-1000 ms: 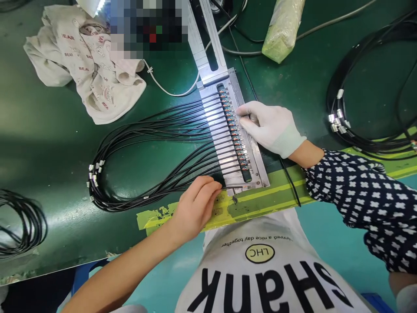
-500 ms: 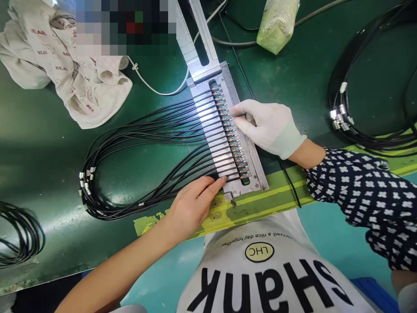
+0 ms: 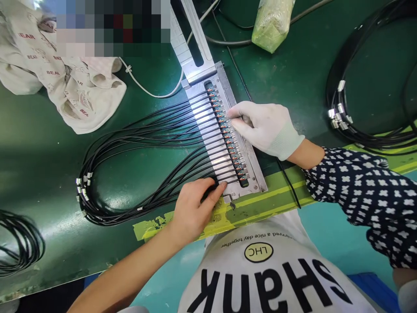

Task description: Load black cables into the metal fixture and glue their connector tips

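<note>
A metal fixture (image 3: 200, 124) lies slanted on the green table, holding a row of small connectors (image 3: 224, 126) in its long slot. Black cables (image 3: 153, 139) run from the connectors to the left and loop round, with silver tags (image 3: 84, 191) on the bend. My bare left hand (image 3: 195, 206) is closed at the fixture's lower left corner, thumb and fingers round the lowest black cable. My right hand (image 3: 263, 126), in a white glove, is pinched over the fixture's right rail beside the upper middle connectors; its fingertips hide whatever is between them.
A hinged metal arm (image 3: 197, 48) rises from the fixture's far end. Coiled cables (image 3: 339, 130) lie at right and another coil (image 3: 22, 243) at left. A printed white cloth (image 3: 81, 104) and a plastic-wrapped block (image 3: 272, 26) lie at the back. Yellow tape (image 3: 286, 187) lines the near edge.
The view has shifted slightly, so the fixture appears a little further left. My left thumb and fingers have spread slightly apart at the lowest cable. My right hand stays beside the connectors.
</note>
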Demonstrator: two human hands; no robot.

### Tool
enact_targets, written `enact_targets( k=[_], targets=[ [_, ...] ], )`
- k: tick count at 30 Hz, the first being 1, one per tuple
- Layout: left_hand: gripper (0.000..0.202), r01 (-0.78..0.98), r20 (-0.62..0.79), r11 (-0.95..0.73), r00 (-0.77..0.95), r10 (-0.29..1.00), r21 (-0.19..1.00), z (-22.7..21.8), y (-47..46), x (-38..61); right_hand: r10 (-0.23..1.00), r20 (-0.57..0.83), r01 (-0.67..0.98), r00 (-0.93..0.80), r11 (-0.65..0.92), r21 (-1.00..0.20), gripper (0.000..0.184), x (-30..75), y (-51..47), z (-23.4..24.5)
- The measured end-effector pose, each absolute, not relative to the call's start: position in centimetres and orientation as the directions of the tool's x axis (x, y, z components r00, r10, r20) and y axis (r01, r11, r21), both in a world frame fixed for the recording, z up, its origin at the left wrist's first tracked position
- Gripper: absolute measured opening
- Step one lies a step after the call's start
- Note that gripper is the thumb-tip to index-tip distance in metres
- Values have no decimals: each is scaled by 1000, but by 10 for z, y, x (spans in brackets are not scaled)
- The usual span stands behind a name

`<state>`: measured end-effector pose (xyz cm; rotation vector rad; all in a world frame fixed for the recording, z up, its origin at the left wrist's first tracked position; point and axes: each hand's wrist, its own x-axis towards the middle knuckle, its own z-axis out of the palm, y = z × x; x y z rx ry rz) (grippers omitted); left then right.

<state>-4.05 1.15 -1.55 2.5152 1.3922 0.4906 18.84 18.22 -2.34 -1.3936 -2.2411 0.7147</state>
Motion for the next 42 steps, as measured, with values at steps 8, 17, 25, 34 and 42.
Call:
enact_targets(
  k=[8, 17, 25, 34, 42],
  targets=[
    [53, 804, 178, -554, 525, 832, 215, -12, -3, -39, 905, -15, 662, -426, 300, -687, 30, 192, 175, -12],
    [46, 727, 370, -600, 484, 793, 333, 7, 4, -28, 996, 83, 719, 45, 26, -695, 77, 204, 298, 72],
    [28, 666, 496, -601, 378, 782, 441, 33, 17, -30, 998, -23, 221, -53, -10, -975, 37, 217, 279, 85],
    [80, 430, 21, -142, 273, 962, 891, 79, 46, -4, 877, 242, -382, -415, 73, -921, 86, 205, 131, 58],
    [80, 417, -159, -56, 462, 873, 907, 56, 19, -19, 777, 251, -635, -577, -234, -736, 85, 231, 117, 62]
  ],
)
